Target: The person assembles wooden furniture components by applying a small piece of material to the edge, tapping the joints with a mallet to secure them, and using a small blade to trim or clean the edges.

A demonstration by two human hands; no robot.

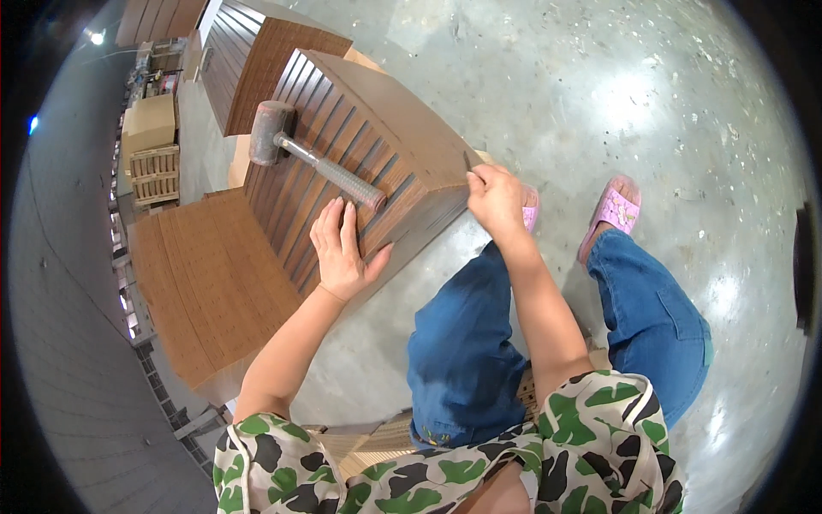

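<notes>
Brown slatted panel stack point(377, 137) sat on the concrete floor point(599, 103), tilted up in front of the seated person's knees. Left hand point(342, 248) lay flat and spread wide on the stack's near grooved face, fingers pointing up the slats, holding nothing. Right hand point(495, 199) was pinched narrow at the stack's near right corner, fingertips on the top board's edge; whether a small tool or just the edge was between them, couldn't tell. Rubber mallet point(308, 158) rested on top of the stack, head toward its far left end, handle running down toward the left hand, neither hand on it.

Judging progress: boards in the stack looked flush along the visible edge; the right hand's corner seemed to be the spot under work. No way to tell how many joints were left.

Left of the stack lay a flat textured brown panel point(205, 274); beyond the stack, more panels point(257, 60). Pink sandals point(612, 214) sat right of the stack.
</notes>
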